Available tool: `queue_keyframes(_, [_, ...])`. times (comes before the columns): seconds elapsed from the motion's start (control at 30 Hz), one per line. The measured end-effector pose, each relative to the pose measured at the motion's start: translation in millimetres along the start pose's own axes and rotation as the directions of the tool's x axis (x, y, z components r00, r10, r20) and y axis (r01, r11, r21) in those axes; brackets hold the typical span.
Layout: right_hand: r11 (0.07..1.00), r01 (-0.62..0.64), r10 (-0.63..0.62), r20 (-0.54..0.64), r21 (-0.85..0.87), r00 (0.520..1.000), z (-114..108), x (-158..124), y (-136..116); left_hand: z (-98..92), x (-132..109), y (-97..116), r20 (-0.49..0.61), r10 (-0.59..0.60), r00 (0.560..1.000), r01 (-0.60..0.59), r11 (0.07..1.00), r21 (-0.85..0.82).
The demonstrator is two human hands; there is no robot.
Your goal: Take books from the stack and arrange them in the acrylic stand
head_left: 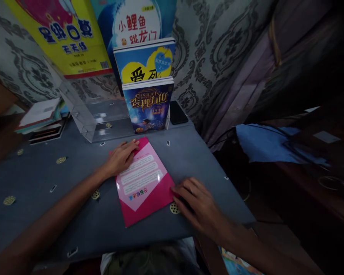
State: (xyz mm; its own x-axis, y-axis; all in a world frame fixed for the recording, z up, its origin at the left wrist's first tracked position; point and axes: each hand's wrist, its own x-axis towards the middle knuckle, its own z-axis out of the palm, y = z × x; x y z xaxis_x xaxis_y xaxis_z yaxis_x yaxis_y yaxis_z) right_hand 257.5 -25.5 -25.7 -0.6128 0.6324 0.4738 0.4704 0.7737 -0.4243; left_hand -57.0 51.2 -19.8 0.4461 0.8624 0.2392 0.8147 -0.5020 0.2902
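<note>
A pink book point(153, 202) lies tilted on the grey-blue tablecloth, its cover showing a paler panel with white text boxes. My left hand point(120, 157) rests across the book's upper left part, fingers lying over the cover. At the lower right corner, my right hand point(195, 204) has its thumb and fingers closed on the book's edge. Just behind the book, a dark blue book point(149, 110) stands upright in a clear acrylic rack point(87, 118). Behind it in the same column are a blue book with a yellow heart point(145, 63) and a teal book point(103, 11).
A large yellow workbook point(71, 42) stands at the back left of the rack. A black phone point(178, 112) lies right of the rack. Stacked books point(43, 114) sit at the far left. The table edge point(226, 172) drops away on the right, near a blue cloth point(263, 143).
</note>
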Motion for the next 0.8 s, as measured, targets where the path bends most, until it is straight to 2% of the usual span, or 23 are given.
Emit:
queue_keyframes(0.17, [0.996, 0.062, -0.064, 0.027, 0.071, 0.998, -4.4, 5.7, -0.2, 0.7, 2.1, 10.0, 0.037, 0.023, 0.999, -0.022, 0.999, -0.028])
queue_keyframes(0.27, [0.994, 0.09, -0.092, 0.039, 0.06, 0.995, -5.2, 18.4, 11.0, -2.6, -8.8, 20.2, 0.025, -0.022, 0.999, 0.02, 0.996, 0.088])
queue_keyframes(0.37, [0.994, 0.11, -0.111, 0.045, 0.021, 0.993, 1.0, 43.2, 22.4, -6.6, -23.7, 28.7, -0.03, -0.069, 0.997, 0.074, 0.968, 0.241])
queue_keyframes(0.5, [0.99, 0.137, -0.141, 0.156, 0.037, 0.978, 26.4, 90.1, 27.1, -9.3, -37.6, 30.2, -0.104, -0.076, 0.992, 0.11, 0.922, 0.371])
queue_keyframes(0.63, [0.972, 0.209, -0.231, 0.256, 0.112, 0.939, 60.3, 132.5, 24.1, -11.7, -44.6, 24.8, -0.152, -0.026, 0.988, 0.095, 0.878, 0.469])
queue_keyframes(0.8, [0.961, 0.229, -0.272, 0.362, 0.158, 0.891, 88.3, 162.6, 25.4, -13.2, -49.6, 18.1, -0.193, -0.033, 0.981, 0.128, 0.856, 0.501])
